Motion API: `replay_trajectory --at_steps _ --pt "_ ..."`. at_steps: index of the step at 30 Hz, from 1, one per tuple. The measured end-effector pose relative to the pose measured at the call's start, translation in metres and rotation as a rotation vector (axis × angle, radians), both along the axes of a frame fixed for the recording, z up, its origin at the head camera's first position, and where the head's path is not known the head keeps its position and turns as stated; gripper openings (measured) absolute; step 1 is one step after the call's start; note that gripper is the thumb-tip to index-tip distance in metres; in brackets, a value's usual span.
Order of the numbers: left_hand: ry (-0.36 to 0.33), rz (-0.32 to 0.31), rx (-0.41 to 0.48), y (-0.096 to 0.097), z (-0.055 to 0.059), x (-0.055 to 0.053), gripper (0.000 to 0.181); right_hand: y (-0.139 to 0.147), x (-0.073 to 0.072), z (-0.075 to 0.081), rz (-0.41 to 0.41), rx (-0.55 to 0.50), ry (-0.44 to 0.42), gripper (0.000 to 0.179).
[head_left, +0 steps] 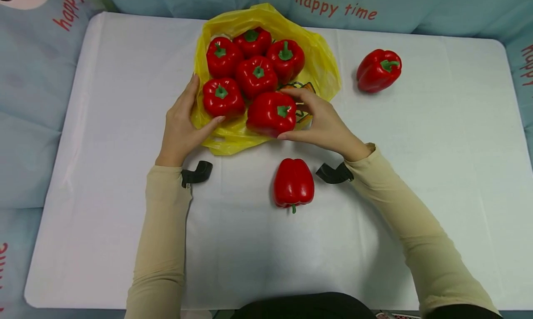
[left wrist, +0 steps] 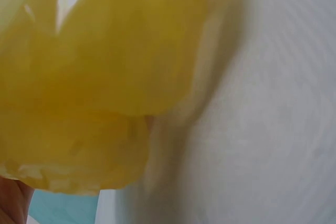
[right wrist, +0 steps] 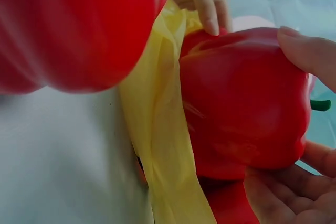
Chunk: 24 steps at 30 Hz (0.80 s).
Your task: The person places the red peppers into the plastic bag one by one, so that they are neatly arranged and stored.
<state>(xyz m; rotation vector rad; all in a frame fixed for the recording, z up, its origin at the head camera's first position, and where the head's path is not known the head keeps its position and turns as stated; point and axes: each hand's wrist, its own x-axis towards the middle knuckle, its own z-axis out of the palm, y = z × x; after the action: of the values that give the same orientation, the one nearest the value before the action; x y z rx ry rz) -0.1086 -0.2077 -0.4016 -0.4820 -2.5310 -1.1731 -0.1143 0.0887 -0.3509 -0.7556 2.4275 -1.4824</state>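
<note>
A yellow plastic bag [head_left: 322,59] lies spread open on the table, with several red bell peppers inside, green stems showing. My right hand [head_left: 326,122] holds a red bell pepper [head_left: 266,114] at the bag's front right, thumb on its near side and fingers on the far side. That same pepper [right wrist: 247,98] appears close up in the right wrist view, beside the bag's edge. My left hand [head_left: 181,124] grips the bag's left side, fingers outside and thumb over the rim near a pepper [head_left: 223,101]. Mostly the bag's outer wall [left wrist: 105,66] fills the left wrist view.
One bell pepper [head_left: 293,182] lies on the white table [head_left: 449,171] in front of the bag, between the forearms. Another pepper [head_left: 379,71] rests at the back right. A padded blue border [head_left: 233,2] with red lettering runs along the table's back and sides.
</note>
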Motion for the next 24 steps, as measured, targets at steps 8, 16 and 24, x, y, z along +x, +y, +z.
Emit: replay_trajectory --at_steps 8,16,24 --pt "-0.005 0.006 -0.005 0.001 0.0 -0.001 0.085 -0.011 -0.007 0.002 0.091 0.088 -0.009 0.078" --pt "-0.003 0.005 -0.001 0.001 0.0 0.0 0.084 -0.017 -0.013 0.004 0.202 0.214 0.087 0.078" --pt "0.017 0.005 0.003 0.0 -0.002 -0.001 0.084 -0.02 -0.018 0.0 0.216 0.204 0.019 0.081"
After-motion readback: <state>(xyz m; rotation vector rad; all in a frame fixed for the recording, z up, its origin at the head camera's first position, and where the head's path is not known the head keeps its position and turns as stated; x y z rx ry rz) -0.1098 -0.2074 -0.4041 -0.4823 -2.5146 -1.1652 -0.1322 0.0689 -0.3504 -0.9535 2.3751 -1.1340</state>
